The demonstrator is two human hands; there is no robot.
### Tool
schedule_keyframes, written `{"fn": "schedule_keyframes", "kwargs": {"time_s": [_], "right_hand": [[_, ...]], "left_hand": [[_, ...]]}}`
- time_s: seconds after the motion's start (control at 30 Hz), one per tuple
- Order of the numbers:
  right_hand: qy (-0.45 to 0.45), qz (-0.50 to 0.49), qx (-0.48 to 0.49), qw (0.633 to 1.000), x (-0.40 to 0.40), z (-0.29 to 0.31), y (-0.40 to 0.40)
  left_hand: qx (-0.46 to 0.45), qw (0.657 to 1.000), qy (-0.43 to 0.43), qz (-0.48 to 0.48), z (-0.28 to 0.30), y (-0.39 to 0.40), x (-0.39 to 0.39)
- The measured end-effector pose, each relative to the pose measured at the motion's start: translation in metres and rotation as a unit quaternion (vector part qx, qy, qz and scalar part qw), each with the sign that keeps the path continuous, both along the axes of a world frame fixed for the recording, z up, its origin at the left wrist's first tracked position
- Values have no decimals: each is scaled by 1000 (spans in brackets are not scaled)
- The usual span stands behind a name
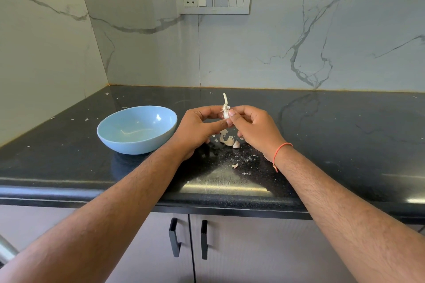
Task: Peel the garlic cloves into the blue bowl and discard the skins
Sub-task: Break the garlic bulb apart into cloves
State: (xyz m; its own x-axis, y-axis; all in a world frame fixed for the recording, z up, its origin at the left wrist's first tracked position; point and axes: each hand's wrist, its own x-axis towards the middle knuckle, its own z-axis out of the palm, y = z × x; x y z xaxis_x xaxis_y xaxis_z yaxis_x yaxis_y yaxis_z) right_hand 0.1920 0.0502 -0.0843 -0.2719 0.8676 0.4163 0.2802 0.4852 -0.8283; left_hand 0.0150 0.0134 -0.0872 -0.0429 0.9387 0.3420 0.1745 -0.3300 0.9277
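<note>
Both hands, left hand and right hand, pinch 1 white papery garlic clove between fingertips, at 3 o'clock of the empty glossy blue bowl. Loose skins lie beneath; a slip could drop the clove among them.

My hands cover most of the garlic piece I pinch, so I cannot tell how much clove is left under my fingertips. The skins on the counter lie partly behind my left hand. Both my elbows run off the bottom edge.
</note>
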Motion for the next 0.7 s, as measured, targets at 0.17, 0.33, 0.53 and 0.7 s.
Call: {"fn": "schedule_keyframes", "kwargs": {"time_s": [0.17, 0.33, 0.53, 0.7], "right_hand": [[14, 15, -1, 1000, 3, -6, 6], [28, 4, 0, 1000, 5, -7, 5], [-10, 8, 37, 999, 6, -4, -4], [-51, -6, 90, 995, 5, -4, -7]], "left_hand": [[-14, 1000, -3, 8, -1, 3, -4], [-45, 998, -36, 25, 0, 4, -4], [-35, 998, -43, 18, -3, 7, -7], [7, 998, -37, 42, -2, 8, -5]]}}
